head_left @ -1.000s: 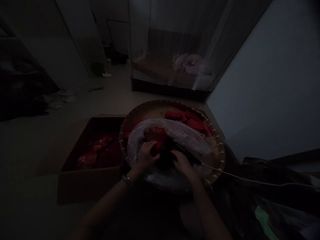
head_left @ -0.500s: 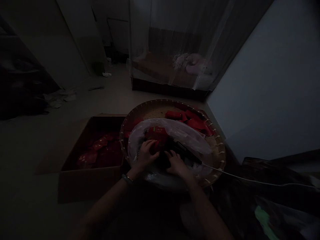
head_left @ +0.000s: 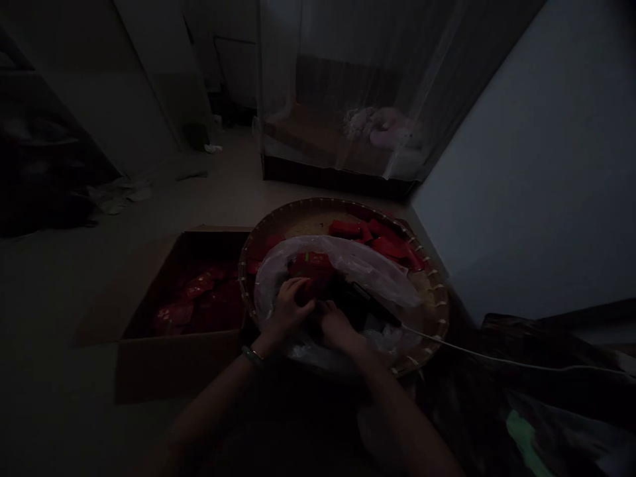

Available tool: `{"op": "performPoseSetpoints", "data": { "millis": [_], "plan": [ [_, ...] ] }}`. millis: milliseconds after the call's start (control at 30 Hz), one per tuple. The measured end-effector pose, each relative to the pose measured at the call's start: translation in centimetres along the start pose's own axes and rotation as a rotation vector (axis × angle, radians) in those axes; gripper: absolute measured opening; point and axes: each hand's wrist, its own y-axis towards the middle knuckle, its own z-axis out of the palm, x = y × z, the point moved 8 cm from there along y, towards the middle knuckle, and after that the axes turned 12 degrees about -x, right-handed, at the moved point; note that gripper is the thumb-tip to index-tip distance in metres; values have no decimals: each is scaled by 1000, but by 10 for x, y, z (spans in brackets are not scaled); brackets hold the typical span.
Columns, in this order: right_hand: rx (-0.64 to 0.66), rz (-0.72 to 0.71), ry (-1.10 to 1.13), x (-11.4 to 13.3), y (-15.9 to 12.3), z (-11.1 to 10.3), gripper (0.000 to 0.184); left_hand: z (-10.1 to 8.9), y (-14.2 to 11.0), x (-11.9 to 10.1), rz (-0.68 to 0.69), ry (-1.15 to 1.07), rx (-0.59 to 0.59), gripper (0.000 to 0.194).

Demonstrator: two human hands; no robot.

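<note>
Head view: 2 bare hands work close together over a plastic sheet (head_left: 342, 248) in a basket (head_left: 243, 271). The left hand (head_left: 287, 308) seems to pinch a red packet (head_left: 309, 289) between thumb and fingers; the packet is above the sheet, left of the black tool (head_left: 375, 306). The right hand (head_left: 338, 324) bends its fingers into shadow beside the left thumb, and I cannot tell whether they grasp anything.

Poor light (the room is very dim) could cause a missed grip. The packet might slip if its surface is slick, and the loose sheet could bunch under the wrists. A tug on the white cord (head_left: 477, 353), which crosses the rim, might drag the tool.

The basket is round, woven and bound along its edge; the sheet is thin, pale and crinkled. The tool is long and straight. The box (head_left: 183, 368) looks like cardboard, square-cornered, with shiny red pouches (head_left: 173, 313) inside.
</note>
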Motion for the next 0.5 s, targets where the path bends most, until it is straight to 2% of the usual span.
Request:
{"op": "performPoseSetpoints", "data": {
  "millis": [67, 200, 300, 367, 433, 500],
  "plan": [
    [-30, 57, -31, -8, -1, -5, 46, 1, 0, 0, 5, -4, 7, 41],
    [-76, 230, 30, -34, -5, -16, 45, 0, 0, 0, 11, -8, 9, 41],
    [-73, 320, 28, -48, -11, -19, 62, 1, -1, 0, -1, -14, 17, 42],
    [-42, 332, 8, -47, -14, -15, 73, 1, -1, -1, 1, -16, 18, 42],
    [-35, 307, 14, -41, -14, -13, 66, 1, -1, -1, 4, -16, 13, 41],
    [-56, 277, 44, -33, -11, -13, 51, 0, -1, -1, -1, -16, 14, 42]
  ]
}}
